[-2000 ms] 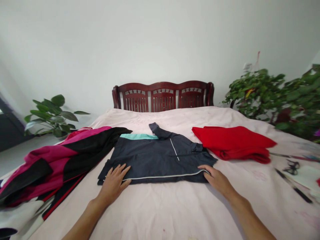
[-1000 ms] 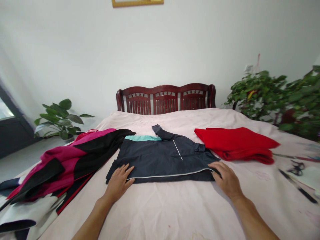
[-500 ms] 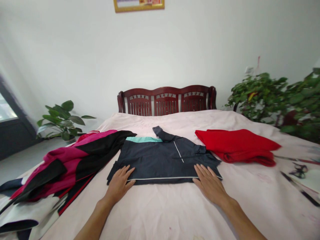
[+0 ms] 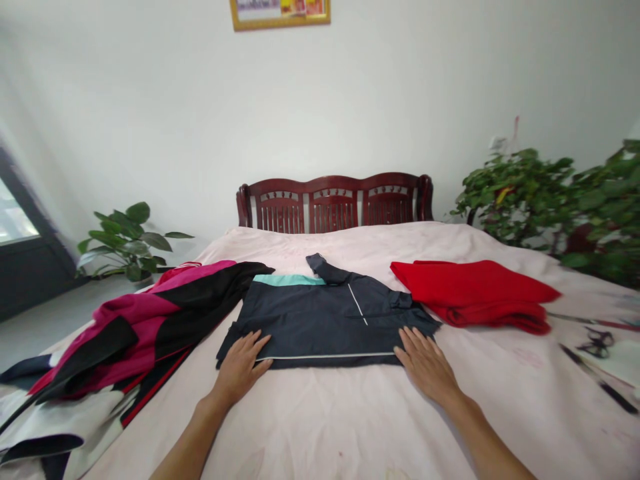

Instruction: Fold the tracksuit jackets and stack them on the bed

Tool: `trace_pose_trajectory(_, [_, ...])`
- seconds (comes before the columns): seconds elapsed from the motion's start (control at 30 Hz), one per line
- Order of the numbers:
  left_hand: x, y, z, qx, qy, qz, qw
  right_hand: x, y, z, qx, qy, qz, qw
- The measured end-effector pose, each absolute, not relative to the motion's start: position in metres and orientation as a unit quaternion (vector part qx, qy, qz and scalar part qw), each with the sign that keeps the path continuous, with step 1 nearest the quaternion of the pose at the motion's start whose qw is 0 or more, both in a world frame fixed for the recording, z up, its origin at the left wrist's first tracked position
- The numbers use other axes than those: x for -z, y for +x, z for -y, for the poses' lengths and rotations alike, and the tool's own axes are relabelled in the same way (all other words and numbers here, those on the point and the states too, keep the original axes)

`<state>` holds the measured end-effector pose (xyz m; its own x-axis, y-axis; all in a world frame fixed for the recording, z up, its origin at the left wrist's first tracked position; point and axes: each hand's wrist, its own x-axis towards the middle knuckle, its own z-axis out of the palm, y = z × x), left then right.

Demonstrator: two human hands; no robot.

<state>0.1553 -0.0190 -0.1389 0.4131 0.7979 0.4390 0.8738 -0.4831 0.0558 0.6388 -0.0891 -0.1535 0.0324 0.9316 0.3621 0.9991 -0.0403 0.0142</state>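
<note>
A dark navy jacket (image 4: 320,320) with white piping and a mint-green panel lies folded over on the bed, one sleeve or collar end poking out at its far side. My left hand (image 4: 244,361) rests flat on the near left corner of the jacket, fingers spread. On its near right corner lies my right hand (image 4: 425,360), palm down with fingers extended. Neither hand grips the cloth. A folded red garment (image 4: 475,290) sits just beyond the jacket's right side. To the left is a heap of magenta and black clothes (image 4: 145,327).
A pale pink sheet (image 4: 320,427) covers the bed, with a dark wooden headboard (image 4: 334,200) at the far end. Black-framed glasses (image 4: 596,343) and a dark pen-like object (image 4: 600,380) lie at right. Leafy plants (image 4: 525,193) stand on both sides.
My right hand has slid slightly to the right along the jacket's near edge. My left hand stays in place, and the jacket looks the same.
</note>
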Motion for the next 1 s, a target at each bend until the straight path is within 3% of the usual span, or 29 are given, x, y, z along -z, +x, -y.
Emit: trace_pose_trajectory(1.0, [0.1398, 0.1556, 0.0211, 0.241, -0.828, 0.500, 0.084, 0.1486, 0.6343, 0.0899, 0.148, -0.711, 0.671, 0.149])
